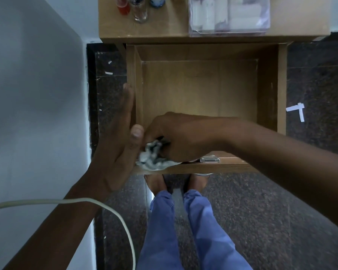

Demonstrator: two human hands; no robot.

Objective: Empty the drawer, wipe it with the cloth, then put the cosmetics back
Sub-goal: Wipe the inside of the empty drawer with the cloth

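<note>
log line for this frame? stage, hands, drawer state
stage: wiping | right hand: grips cloth at drawer front-left corner | left hand: flat on drawer's outer left wall | drawer: open, emptied

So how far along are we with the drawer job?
Emptying looks done: the drawer shows bare wood inside, and bottles and a clear box stand on the cabinet top. Wiping is in hand: the right hand grips the cloth at the near-left corner while the left hand rests flat against the drawer's side. Putting the cosmetics back is left.
</note>
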